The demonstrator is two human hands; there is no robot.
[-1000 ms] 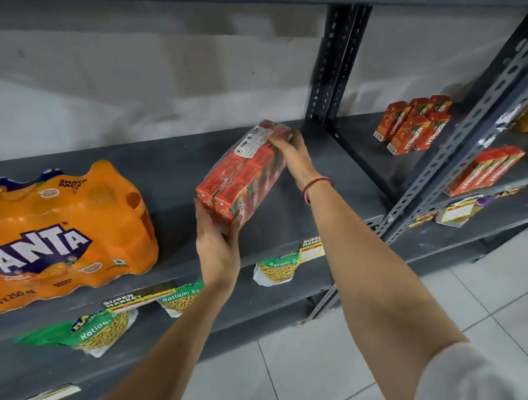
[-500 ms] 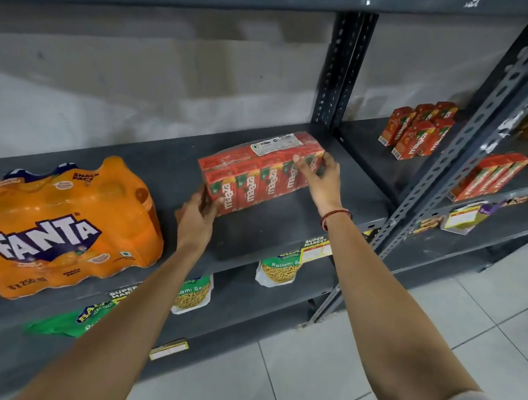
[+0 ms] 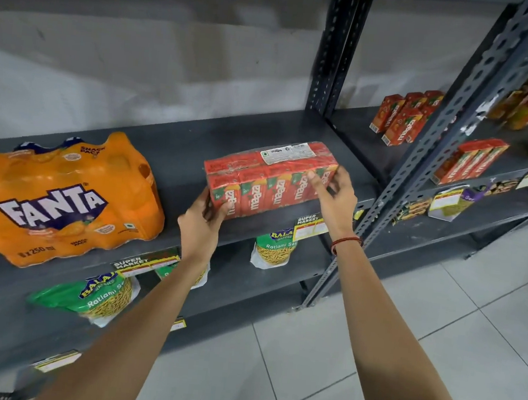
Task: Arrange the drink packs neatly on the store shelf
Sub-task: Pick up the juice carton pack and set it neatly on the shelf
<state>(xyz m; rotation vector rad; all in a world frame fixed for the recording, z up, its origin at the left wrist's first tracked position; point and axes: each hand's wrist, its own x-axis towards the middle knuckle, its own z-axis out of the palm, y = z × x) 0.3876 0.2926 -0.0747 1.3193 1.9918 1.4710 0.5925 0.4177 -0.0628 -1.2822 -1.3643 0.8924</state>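
While both hands steady it: a shrink-wrapped Maaza pack (image 3: 269, 177) stands upright on the grey shelf (image 3: 177, 146), brand faces turned outward, near the front edge.
Left hand (image 3: 204, 223): cupped around the pack's lower left corner, thumb on the front face, fingers wrapped behind.
Right hand (image 3: 333, 200): loosely spread at the pack's right end, fingertips pressing the front face near the top; a red thread circles the wrist.
Fanta pack (image 3: 59, 199): orange multipack lying tilted on the same shelf, well apart to the left.
Price tag (image 3: 310, 225): yellow "Super Market" label fixed to the shelf lip just below the Maaza pack.
Snack bags (image 3: 99, 293): green Ratlami Sev packets on the shelf beneath.
Neighbouring bay: loose Maaza cartons (image 3: 402, 119) standing in small clusters to the right.
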